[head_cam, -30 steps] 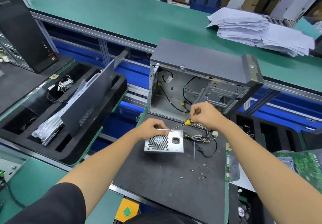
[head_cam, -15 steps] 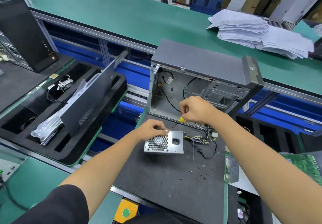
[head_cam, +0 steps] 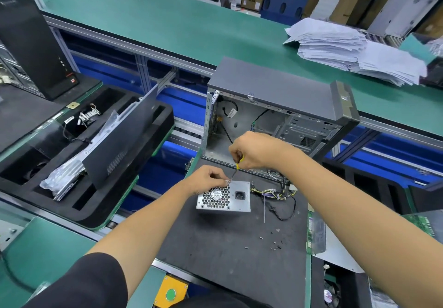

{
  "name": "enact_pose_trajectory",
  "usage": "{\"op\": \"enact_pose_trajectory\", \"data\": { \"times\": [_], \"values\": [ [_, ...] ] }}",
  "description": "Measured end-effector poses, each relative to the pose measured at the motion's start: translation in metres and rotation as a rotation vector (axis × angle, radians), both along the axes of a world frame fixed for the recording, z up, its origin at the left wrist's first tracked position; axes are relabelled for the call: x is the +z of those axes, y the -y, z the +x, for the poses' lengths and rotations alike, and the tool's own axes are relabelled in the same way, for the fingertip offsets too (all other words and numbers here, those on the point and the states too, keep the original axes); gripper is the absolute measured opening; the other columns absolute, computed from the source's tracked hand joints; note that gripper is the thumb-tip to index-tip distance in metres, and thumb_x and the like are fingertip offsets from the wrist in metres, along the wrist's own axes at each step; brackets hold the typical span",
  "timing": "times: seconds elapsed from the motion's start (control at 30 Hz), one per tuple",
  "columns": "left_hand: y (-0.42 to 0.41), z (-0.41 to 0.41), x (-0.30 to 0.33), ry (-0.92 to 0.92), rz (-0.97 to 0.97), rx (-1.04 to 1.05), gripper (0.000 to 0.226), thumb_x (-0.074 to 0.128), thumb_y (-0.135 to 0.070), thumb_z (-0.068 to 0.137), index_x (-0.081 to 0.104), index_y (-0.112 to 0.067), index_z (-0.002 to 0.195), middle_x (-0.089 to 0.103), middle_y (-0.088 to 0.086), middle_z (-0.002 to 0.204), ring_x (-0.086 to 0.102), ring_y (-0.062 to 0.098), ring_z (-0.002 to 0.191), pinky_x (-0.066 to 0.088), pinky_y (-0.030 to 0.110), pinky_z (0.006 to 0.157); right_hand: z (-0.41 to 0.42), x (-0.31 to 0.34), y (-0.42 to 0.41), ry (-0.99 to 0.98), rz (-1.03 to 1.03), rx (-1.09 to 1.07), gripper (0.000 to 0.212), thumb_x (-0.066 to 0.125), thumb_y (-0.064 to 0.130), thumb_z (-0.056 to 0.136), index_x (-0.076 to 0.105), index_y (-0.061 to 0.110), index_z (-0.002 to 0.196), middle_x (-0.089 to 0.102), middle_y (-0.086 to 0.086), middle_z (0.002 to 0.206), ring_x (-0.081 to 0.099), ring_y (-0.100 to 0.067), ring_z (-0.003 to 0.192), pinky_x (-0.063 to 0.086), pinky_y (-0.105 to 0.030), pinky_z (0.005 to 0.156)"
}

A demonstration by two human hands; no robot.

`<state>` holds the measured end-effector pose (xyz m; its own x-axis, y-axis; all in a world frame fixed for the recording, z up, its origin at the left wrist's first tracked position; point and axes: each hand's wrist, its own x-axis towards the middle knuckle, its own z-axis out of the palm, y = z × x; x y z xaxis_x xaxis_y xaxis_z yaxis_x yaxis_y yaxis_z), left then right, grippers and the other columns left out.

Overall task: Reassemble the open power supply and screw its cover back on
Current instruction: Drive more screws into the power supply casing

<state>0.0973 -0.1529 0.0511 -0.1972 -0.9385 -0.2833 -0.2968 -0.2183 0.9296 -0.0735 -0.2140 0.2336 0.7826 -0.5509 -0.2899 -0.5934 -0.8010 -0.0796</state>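
A silver power supply point(head_cam: 224, 197) with a honeycomb fan grille and a black socket lies on the black mat point(head_cam: 230, 255). Its bundle of wires point(head_cam: 275, 193) trails to the right. My left hand point(head_cam: 206, 179) rests on the supply's top left edge, fingers pinched at the corner where the tool tip meets it; a screw there is too small to make out. My right hand point(head_cam: 254, 150) grips a small yellow-handled screwdriver point(head_cam: 236, 169), its shaft slanting down to that corner. Several loose screws point(head_cam: 273, 245) lie on the mat in front.
An open grey computer case point(head_cam: 275, 96) stands just behind the supply. A black foam tray point(head_cam: 153, 139) holding a dark panel and bagged parts sits to the left. A circuit board point(head_cam: 316, 233) lies at the mat's right edge. Paper stacks point(head_cam: 354, 48) rest on the far green bench.
My right hand has swung left and up with the screwdriver, so the shaft now stands steeper over the supply's top left corner. My left hand stays at that corner.
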Motion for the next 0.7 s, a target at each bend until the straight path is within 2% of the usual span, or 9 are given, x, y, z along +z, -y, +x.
{"op": "enact_pose_trajectory", "data": {
  "times": [0.23,0.37,0.47,0.57,0.67,0.7],
  "values": [
    [0.001,-0.001,0.000,-0.018,0.006,0.037,0.009,0.081,-0.019,0.087,0.079,-0.023,0.079,0.074,-0.008,0.079,0.061,0.004,0.076,0.049,0.022,0.077,0.001,-0.005,0.004,0.071,0.059,-0.074,0.010,0.068,0.015,0.077,0.064,0.024,0.074,0.066,0.007,0.073,0.063,-0.014,0.066,0.044,-0.024,0.050],
    [0.001,-0.001,-0.001,-0.019,0.013,0.046,0.009,0.081,-0.018,0.087,0.079,-0.020,0.079,0.075,-0.008,0.079,0.060,0.007,0.078,0.049,0.023,0.077,0.001,-0.006,0.005,0.110,0.080,-0.090,0.009,0.071,0.016,0.076,0.066,0.023,0.073,0.066,0.009,0.070,0.064,-0.011,0.066,0.054,-0.028,0.056],
    [0.001,-0.002,-0.001,-0.015,0.011,0.055,0.007,0.080,-0.015,0.088,0.079,-0.014,0.081,0.076,-0.010,0.080,0.061,0.003,0.075,0.049,0.021,0.076,0.002,-0.007,0.005,0.141,0.083,-0.100,0.008,0.071,0.018,0.075,0.066,0.024,0.073,0.064,0.012,0.068,0.062,-0.006,0.065,0.047,-0.023,0.051],
    [0.002,-0.001,-0.003,0.000,0.008,0.056,0.008,0.079,-0.014,0.088,0.079,-0.016,0.080,0.078,-0.009,0.086,0.064,-0.002,0.076,0.050,0.021,0.077,0.003,-0.009,0.005,0.166,0.088,-0.113,0.010,0.071,0.019,0.074,0.063,0.026,0.072,0.063,0.012,0.066,0.058,-0.001,0.061,0.035,-0.018,0.046],
    [0.003,-0.001,-0.003,0.016,0.016,0.055,0.009,0.078,-0.014,0.089,0.080,-0.017,0.081,0.078,-0.007,0.087,0.066,0.003,0.081,0.052,0.025,0.080,0.003,-0.011,0.006,0.192,0.130,-0.130,0.017,0.069,0.020,0.077,0.056,0.029,0.071,0.064,0.007,0.061,0.058,0.000,0.051,0.030,-0.010,0.041],
    [0.004,-0.001,-0.003,0.021,0.018,0.052,0.009,0.077,-0.015,0.089,0.080,-0.018,0.081,0.078,-0.007,0.088,0.066,0.004,0.082,0.052,0.025,0.081,0.003,-0.011,0.007,0.199,0.147,-0.133,0.018,0.068,0.019,0.078,0.055,0.029,0.071,0.063,0.006,0.060,0.057,0.001,0.048,0.032,-0.010,0.040]
  ]
}}
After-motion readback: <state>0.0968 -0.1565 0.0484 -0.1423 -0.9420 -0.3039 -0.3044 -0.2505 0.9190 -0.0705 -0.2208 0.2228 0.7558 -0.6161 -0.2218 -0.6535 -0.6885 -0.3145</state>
